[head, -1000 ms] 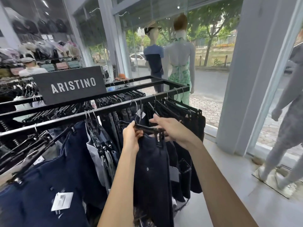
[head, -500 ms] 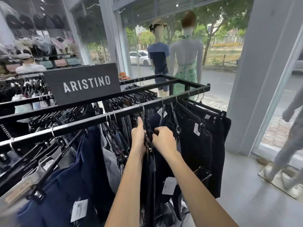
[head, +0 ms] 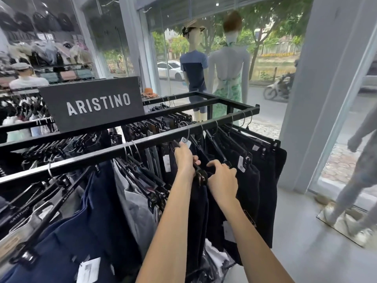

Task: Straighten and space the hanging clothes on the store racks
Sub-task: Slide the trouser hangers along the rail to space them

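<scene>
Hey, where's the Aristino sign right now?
Head view, left of centre: the sign stands on the rack, behind its front rail, up and left of the left hand; the blue-shirted mannequin is to its right.

Bare forearms (head: 169, 231), left hand (head: 184, 160), right hand (head: 223, 181)

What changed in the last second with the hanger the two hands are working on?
The black hanger, held broadside between both hands earlier, now hangs edge-on, in line with its neighbours under the rail. The left hand grips its top; the right hand has moved off its end and curls on the dark garment beside it. The ARISTINO sign and other clothes stayed put.
</scene>
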